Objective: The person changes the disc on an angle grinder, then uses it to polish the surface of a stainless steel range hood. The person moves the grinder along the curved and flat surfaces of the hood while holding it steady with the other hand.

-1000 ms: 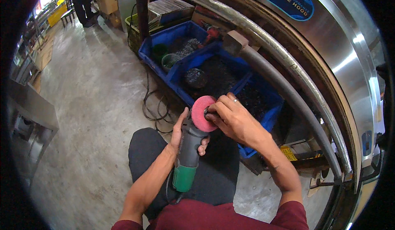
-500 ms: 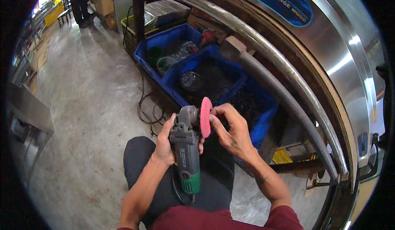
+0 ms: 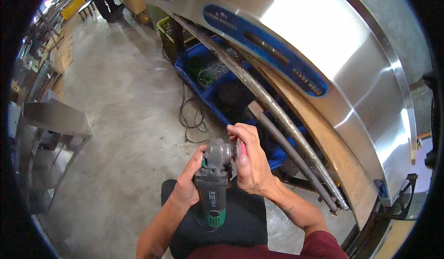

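Note:
Above my lap, my left hand (image 3: 187, 182) is wrapped round the head end of a green and dark grey angle grinder (image 3: 211, 192). The grinder's body points down toward me, its spindle to the right. A pink abrasive disc (image 3: 242, 149) sits on the spindle side, mostly covered by my right hand (image 3: 254, 162). That hand closes round the disc's outer face and edge, fingers on the far side and thumb on the near side. The fingers of my left hand behind the grinder are largely hidden.
To my right is a workbench with a large stainless steel panel (image 3: 296, 9) and metal tubes (image 3: 277, 115) along its edge. Blue bins (image 3: 215, 104) of small parts stand below. A black cable (image 3: 187, 120) lies on the floor. At left stands a metal frame (image 3: 60, 115); a person (image 3: 105, 2) is far off.
My right hand has gone from fingertips at the middle of the pink disc to a grip over it. The view has shifted, showing more of the steel panel.

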A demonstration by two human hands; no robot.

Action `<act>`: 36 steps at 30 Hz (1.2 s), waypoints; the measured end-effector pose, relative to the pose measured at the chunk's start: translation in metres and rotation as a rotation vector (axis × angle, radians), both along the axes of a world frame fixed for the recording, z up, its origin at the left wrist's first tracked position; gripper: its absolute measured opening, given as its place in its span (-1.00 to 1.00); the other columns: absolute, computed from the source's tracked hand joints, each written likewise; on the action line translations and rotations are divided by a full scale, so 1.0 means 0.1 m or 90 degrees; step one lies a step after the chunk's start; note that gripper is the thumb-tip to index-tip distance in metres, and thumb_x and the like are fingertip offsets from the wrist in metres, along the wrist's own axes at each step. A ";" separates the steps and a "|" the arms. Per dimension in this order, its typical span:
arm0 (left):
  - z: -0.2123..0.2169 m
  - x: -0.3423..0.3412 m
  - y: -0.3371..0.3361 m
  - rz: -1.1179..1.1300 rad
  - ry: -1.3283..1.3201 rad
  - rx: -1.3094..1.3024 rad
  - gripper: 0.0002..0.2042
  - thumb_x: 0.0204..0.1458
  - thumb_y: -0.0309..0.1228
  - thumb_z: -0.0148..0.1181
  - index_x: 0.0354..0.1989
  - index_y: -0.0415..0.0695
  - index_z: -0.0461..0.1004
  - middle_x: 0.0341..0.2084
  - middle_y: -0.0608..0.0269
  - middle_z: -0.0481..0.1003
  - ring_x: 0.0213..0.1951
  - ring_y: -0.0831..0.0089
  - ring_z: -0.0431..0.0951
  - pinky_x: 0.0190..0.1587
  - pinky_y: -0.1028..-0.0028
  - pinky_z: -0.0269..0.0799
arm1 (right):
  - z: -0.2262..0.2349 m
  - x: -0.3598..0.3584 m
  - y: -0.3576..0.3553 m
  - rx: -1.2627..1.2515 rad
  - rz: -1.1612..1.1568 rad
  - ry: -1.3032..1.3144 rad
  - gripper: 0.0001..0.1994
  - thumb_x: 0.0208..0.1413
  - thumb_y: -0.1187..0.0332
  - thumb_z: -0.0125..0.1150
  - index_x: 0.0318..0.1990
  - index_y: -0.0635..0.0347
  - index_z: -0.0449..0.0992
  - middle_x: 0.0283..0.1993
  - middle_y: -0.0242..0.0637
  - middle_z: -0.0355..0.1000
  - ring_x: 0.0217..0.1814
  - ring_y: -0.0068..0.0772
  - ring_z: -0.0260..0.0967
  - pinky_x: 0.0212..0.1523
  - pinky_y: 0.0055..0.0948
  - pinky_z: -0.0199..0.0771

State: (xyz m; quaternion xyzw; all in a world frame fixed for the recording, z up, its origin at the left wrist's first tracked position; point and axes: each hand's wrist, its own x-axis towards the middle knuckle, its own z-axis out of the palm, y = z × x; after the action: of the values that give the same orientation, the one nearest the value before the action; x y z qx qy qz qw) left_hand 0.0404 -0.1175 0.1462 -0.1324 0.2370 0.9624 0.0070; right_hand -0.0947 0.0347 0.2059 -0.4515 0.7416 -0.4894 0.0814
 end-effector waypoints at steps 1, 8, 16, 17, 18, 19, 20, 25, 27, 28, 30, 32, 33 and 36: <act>0.15 0.04 -0.03 -0.001 0.008 0.036 -0.45 0.48 0.05 0.01 0.45 -0.03 0.27 0.19 -0.02 0.56 0.00 0.10 0.73 0.00 -0.02 0.76 | 0.34 0.07 -0.09 0.067 -0.032 -0.046 -0.41 0.53 0.13 -0.03 0.46 0.48 0.25 0.35 0.29 0.33 0.36 0.35 0.36 0.43 0.10 0.36; 1.77 0.41 -0.05 0.086 -0.011 0.012 -0.44 0.48 0.04 -0.02 0.40 -0.17 0.31 0.07 0.04 0.60 -0.04 0.23 0.72 0.06 0.16 0.72 | 1.66 0.24 -0.27 -0.161 0.127 0.058 -0.40 0.52 -0.08 0.00 0.36 0.32 0.33 0.28 0.23 0.37 0.23 0.26 0.39 0.27 0.16 0.40; 3.98 1.07 -0.13 0.268 0.038 -0.381 -0.30 0.37 0.26 -0.14 0.10 -0.26 0.48 -0.16 0.16 0.60 -0.12 0.40 0.59 -0.07 0.37 0.51 | 3.74 1.04 -0.67 -0.360 0.132 0.121 -0.73 0.45 0.16 0.02 -0.03 0.19 0.46 -0.06 0.00 0.41 -0.10 -0.04 0.35 -0.02 0.00 0.35; 4.06 1.24 -0.20 0.299 0.076 -0.408 -0.28 0.37 0.26 -0.10 0.13 -0.29 0.49 -0.13 0.09 0.62 -0.11 0.36 0.63 -0.04 0.34 0.55 | 3.95 1.21 -0.76 -0.364 0.160 0.133 -0.73 0.44 0.16 0.03 -0.03 0.19 0.46 -0.07 0.00 0.41 -0.12 -0.04 0.35 -0.03 0.01 0.34; 4.10 1.41 -0.29 0.331 0.114 -0.434 -0.26 0.36 0.26 -0.06 0.16 -0.33 0.49 -0.10 0.01 0.64 -0.10 0.32 0.67 -0.02 0.32 0.59 | 4.13 1.37 -0.85 -0.377 0.186 0.152 -0.73 0.42 0.17 0.05 -0.03 0.20 0.47 -0.08 0.00 0.42 -0.14 -0.06 0.34 -0.04 0.00 0.33; 4.15 1.50 -0.40 0.350 0.142 -0.459 -0.23 0.36 0.27 -0.02 0.19 -0.36 0.49 -0.07 -0.06 0.67 -0.09 0.29 0.71 0.01 0.29 0.64 | 4.22 1.47 -0.92 -0.414 0.181 0.158 -0.74 0.40 0.17 0.06 -0.05 0.17 0.48 -0.09 -0.03 0.42 -0.16 -0.08 0.34 -0.06 -0.02 0.31; 4.30 1.58 -0.50 0.339 0.113 -0.487 -0.15 0.29 0.39 0.06 0.12 -0.37 0.57 -0.06 -0.06 0.68 -0.06 0.29 0.71 0.03 0.27 0.62 | 4.32 1.54 -1.01 -0.437 0.177 0.155 -0.76 0.38 0.17 0.07 -0.07 0.15 0.48 -0.10 -0.05 0.41 -0.16 -0.10 0.33 -0.07 -0.03 0.30; 4.83 1.79 -1.20 0.343 0.146 -0.555 -0.13 0.23 0.40 0.16 0.13 -0.36 0.59 -0.06 -0.03 0.69 -0.05 0.31 0.71 0.06 0.29 0.62 | 4.66 1.80 -1.71 -0.518 0.176 0.128 -0.79 0.34 0.19 0.09 -0.10 0.12 0.47 -0.11 -0.08 0.40 -0.16 -0.15 0.28 -0.10 -0.06 0.27; 4.89 1.88 -1.55 0.361 0.173 -0.568 -0.14 0.22 0.39 0.16 0.12 -0.36 0.60 -0.06 -0.03 0.69 -0.06 0.31 0.71 0.06 0.29 0.62 | 4.71 1.94 -2.05 -0.544 0.175 0.116 -0.80 0.32 0.21 0.09 -0.10 0.13 0.47 -0.12 -0.08 0.39 -0.15 -0.15 0.26 -0.10 -0.07 0.28; 4.93 1.94 -1.73 0.368 0.171 -0.597 -0.14 0.22 0.39 0.15 0.13 -0.36 0.59 -0.07 -0.02 0.69 -0.06 0.32 0.70 0.04 0.30 0.62 | 4.74 2.01 -2.21 -0.549 0.168 0.112 -0.80 0.32 0.21 0.09 -0.11 0.13 0.47 -0.12 -0.07 0.39 -0.15 -0.15 0.26 -0.10 -0.07 0.27; 4.99 2.07 -2.07 0.370 0.164 -0.600 -0.15 0.23 0.37 0.15 0.14 -0.36 0.59 -0.08 0.01 0.69 -0.07 0.32 0.70 0.04 0.30 0.61 | 4.80 2.13 -2.58 -0.567 0.152 0.101 -0.79 0.31 0.21 0.10 -0.12 0.14 0.47 -0.14 -0.07 0.38 -0.15 -0.15 0.26 -0.10 -0.06 0.27; 5.05 2.16 -2.37 0.381 0.160 -0.593 -0.15 0.25 0.38 0.14 0.16 -0.35 0.58 -0.08 0.05 0.68 -0.09 0.32 0.69 0.02 0.31 0.61 | 4.91 2.22 -2.90 -0.570 0.164 0.093 -0.79 0.31 0.20 0.09 -0.13 0.15 0.47 -0.14 -0.07 0.39 -0.15 -0.15 0.26 -0.10 -0.06 0.28; 5.08 2.18 -2.51 0.385 0.158 -0.601 -0.14 0.24 0.40 0.13 0.15 -0.35 0.58 -0.07 0.06 0.68 -0.09 0.33 0.69 0.02 0.32 0.61 | 4.95 2.25 -3.05 -0.571 0.168 0.089 -0.78 0.31 0.20 0.09 -0.13 0.16 0.47 -0.15 -0.08 0.39 -0.16 -0.15 0.26 -0.10 -0.06 0.28; 5.01 2.18 -2.97 0.366 0.181 -0.608 -0.15 0.30 0.40 0.09 0.21 -0.33 0.53 -0.04 0.07 0.66 -0.05 0.36 0.69 0.07 0.31 0.62 | 5.03 2.22 -3.41 -0.534 0.159 0.126 -0.77 0.33 0.20 0.08 -0.14 0.17 0.49 -0.16 -0.07 0.42 -0.16 -0.14 0.30 -0.08 -0.05 0.31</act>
State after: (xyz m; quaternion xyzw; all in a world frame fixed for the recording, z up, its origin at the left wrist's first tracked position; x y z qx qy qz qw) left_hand 0.2580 -0.4147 0.6472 -0.0492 0.5987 0.7202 -0.3472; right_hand 0.1273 -0.3061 0.7090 -0.5761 0.4232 -0.6888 -0.1212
